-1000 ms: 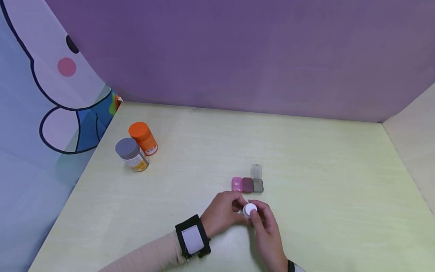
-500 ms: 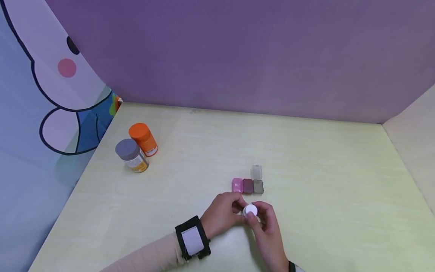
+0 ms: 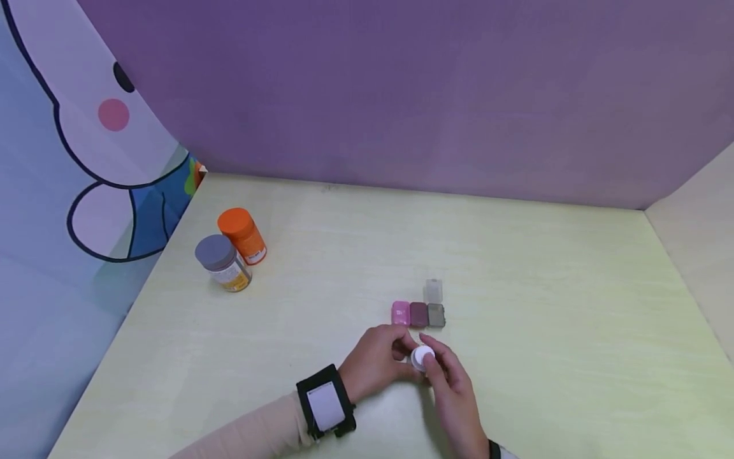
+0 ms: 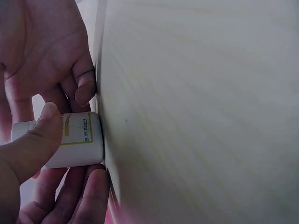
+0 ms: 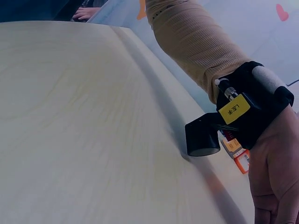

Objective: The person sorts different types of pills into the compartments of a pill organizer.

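Note:
A small white bottle (image 4: 79, 140) with a printed label stands on the table, its white cap (image 3: 423, 357) facing up in the head view. My left hand (image 3: 378, 360) grips the bottle's body, thumb on one side and fingers on the other. At the cap is my right hand (image 3: 455, 395), thumb on its edge and index finger reaching round the far side. Just beyond the hands lies a small pill organizer (image 3: 418, 315) with pink, maroon and grey compartments. The grey one's clear lid (image 3: 433, 291) is flipped back. What the compartments hold cannot be made out.
At the table's left stand an orange bottle (image 3: 243, 236) and a grey-capped bottle (image 3: 223, 262), close together. A purple partition (image 3: 401, 95) rises behind the table (image 3: 545, 306). In the right wrist view another hand (image 5: 86, 13) shows past the table's edge.
The right thumb and index finger shift around the cap, the index finger now stretching farther away. The left hand and bottle stay nearly in place.

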Demonstrator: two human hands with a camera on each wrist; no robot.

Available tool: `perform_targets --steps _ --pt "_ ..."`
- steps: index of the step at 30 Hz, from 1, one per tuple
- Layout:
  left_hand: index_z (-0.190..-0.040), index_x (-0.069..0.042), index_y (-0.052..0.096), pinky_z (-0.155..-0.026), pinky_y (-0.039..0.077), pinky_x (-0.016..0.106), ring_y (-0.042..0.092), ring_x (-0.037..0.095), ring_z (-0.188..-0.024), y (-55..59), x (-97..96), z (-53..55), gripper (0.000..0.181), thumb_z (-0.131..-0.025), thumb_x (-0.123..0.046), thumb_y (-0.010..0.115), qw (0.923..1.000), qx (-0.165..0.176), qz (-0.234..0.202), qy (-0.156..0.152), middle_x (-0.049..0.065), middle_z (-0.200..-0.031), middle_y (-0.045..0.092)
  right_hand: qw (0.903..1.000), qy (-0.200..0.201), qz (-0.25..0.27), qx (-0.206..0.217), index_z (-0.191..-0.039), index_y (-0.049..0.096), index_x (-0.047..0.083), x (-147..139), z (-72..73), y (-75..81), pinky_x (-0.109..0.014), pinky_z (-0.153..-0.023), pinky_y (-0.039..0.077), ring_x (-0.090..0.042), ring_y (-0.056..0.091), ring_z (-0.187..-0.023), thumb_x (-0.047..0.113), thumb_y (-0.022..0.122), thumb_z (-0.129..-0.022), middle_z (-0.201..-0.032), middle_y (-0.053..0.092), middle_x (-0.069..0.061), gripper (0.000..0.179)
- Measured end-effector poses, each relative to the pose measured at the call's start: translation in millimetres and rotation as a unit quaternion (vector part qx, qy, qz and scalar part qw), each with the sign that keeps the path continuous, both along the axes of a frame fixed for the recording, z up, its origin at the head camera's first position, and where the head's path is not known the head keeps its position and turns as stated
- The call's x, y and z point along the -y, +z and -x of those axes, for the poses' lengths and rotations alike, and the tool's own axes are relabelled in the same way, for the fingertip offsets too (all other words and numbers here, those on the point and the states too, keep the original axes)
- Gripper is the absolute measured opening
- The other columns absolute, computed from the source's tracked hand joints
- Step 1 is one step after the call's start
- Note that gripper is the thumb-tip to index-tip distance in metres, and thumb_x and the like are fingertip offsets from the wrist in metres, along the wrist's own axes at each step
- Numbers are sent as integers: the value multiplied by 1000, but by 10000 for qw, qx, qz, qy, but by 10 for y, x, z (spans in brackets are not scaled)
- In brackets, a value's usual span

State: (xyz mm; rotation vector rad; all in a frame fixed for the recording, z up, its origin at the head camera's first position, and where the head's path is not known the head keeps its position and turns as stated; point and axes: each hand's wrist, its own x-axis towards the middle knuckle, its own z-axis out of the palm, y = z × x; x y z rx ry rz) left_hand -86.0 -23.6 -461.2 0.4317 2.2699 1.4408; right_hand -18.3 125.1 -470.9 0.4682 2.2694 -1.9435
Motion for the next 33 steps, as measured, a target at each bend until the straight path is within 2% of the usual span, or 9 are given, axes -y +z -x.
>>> perform_targets --steps 4,8,12,16,21,26,30,33 --pt "-97 -7 73 -83 61 27 75 19 -90 -7 -2 5 27 -78 -12 92 9999 -70 94 -1 10 -101 78 9999 -81 -51 -51 -151 46 6 25 4 -8 -17 -90 54 -4 56 -110 18 57 -109 -137 60 -16 44" --pt "-97 -7 73 -82 61 26 75 18 -89 -16 -7 4 28 -77 -12 92 9999 -53 111 1 10 -101 78 9999 -138 20 5 -142 47 2 37 3 -13 -17 -90 53 -10 55 -110 17 54 -110 -138 57 -15 36" --pt "-96 -8 74 -84 61 27 76 18 -90 -21 -4 0 28 -75 -9 93 10000 3 77 20 9 -102 78 10000 -50 31 -36 -139 53 1 27 -4 -19 -17 -93 49 -4 55 -108 16 49 -112 -138 59 -14 31" --pt "-95 -8 73 -86 61 26 78 19 -92 -29 0 -1 28 -75 -6 93 10000 31 -55 3 10 -102 79 10000 23 86 -36 -145 56 3 14 -5 -17 -16 -94 46 7 52 -111 18 44 -113 -145 60 -16 36" --pt "-96 -6 73 -84 61 27 77 19 -90 -32 6 -4 26 -78 -9 92 10000 -59 -12 -5 9 -101 78 9996 71 131 -242 -151 46 3 39 -26 -35 -17 -94 52 4 53 -111 17 51 -111 -143 56 -18 42" --pt "-99 -6 73 -83 62 27 76 19 -90 -35 2 -3 27 -79 -9 91 10000 -83 47 -19 9 -101 78 9990 -10 270 -360 -142 45 -2 61 -25 -59 -19 -92 56 1 55 -109 12 53 -110 -136 54 -16 36" --pt "-98 -7 73 -85 61 25 77 20 -93 -46 7 3 28 -77 -9 92 9999 -128 -27 -26 9 -103 78 9996 30 174 -222 -141 52 0 38 -3 -59 -17 -94 51 2 54 -110 14 49 -111 -139 58 -14 32" --pt "-95 -7 73 -86 61 25 78 22 -94 -51 2 1 27 -76 -8 92 9999 -104 -114 -36 10 -103 78 9999 46 92 -123 -145 55 3 15 -3 -50 -14 -96 45 9 51 -113 16 46 -113 -146 58 -16 36"
